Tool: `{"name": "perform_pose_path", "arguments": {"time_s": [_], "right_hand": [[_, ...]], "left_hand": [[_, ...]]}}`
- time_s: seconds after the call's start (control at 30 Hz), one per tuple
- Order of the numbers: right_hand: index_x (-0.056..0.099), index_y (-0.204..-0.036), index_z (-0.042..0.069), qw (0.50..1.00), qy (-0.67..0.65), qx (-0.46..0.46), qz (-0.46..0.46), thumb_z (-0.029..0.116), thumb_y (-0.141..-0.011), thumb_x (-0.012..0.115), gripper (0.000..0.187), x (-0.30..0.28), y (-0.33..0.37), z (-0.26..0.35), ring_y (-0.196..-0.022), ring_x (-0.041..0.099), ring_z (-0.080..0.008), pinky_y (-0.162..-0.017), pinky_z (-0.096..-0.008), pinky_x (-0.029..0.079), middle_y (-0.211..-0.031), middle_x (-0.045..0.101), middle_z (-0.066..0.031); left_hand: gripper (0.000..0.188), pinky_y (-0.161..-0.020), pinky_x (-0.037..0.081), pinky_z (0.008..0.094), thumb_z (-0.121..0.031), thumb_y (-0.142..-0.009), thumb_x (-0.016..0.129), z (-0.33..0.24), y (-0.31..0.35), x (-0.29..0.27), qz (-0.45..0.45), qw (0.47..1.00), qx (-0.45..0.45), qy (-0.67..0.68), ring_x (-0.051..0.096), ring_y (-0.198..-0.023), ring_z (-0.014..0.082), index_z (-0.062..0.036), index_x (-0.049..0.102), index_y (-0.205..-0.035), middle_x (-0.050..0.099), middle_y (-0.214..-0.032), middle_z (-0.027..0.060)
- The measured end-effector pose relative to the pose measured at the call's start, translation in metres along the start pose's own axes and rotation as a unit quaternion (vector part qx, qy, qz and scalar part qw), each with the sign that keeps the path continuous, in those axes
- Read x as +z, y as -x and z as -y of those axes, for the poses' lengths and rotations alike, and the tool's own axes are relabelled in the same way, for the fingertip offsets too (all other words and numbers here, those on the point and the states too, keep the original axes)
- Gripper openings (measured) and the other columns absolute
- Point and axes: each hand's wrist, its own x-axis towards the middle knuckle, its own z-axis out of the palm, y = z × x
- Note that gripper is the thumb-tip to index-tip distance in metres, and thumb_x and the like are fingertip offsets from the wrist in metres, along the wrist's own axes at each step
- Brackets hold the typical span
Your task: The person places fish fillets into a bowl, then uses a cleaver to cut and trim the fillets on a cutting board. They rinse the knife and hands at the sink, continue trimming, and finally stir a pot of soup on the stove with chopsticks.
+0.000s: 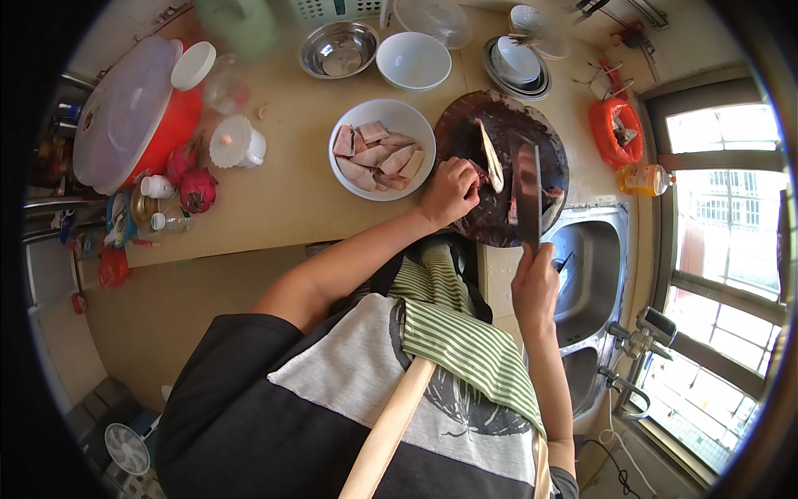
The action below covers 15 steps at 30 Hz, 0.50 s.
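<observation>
Wht bowl (378,114) nr L grip (450,193): fish pcs (374,156); btl (657,180): yel liquid (637,182).

Bright daylight is pouring through the barred window (725,237) on the right, a pale wall (702,35) is rising past its far end, the tan counter (278,195) is stretching leftward, and a metal sink (594,214) is sitting beside the window.

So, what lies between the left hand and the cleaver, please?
In the head view: a long pale piece, apparently fish, and reddish scraps, on the dark round chopping board.
</observation>
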Motion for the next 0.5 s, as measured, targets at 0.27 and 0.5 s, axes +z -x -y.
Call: {"name": "perform_pose_path", "arguments": {"time_s": [0.27, 0.5], "right_hand": [[0.037, -0.097, 0.001, 0.988, 0.06, 0.022, 0.14, 0.007, -0.092, 0.049, 0.014, 0.03, -0.019, -0.03, -0.077, 0.062, -0.049, -0.067, -0.057, 0.047, -0.075, 0.062, -0.0305], [0.041, -0.093, -0.001, 0.918, -0.305, 0.159, 0.198, 0.015, -0.095, 0.051, 0.019, 0.029, -0.026, -0.054, -0.038, 0.054, -0.0236, -0.034, -0.0355, 0.043, -0.06, 0.055, -0.0156]], "left_hand": [[0.026, -0.081, 0.043, 0.0405, -0.001, -0.062, 0.07, -0.021, 0.01, -0.009, 0.017, 1.0, -0.01, 0.009, 0.051, -0.095, 0.0318, -0.0058, 0.052, -0.081, 0.051, -0.096, 0.0107], [0.032, -0.086, 0.043, 0.0419, -0.001, -0.064, 0.067, -0.003, -0.02, 0.014, 0.041, 0.998, -0.03, -0.023, 0.051, -0.101, 0.0324, -0.0057, 0.054, -0.094, 0.053, -0.105, 0.0119]]}}
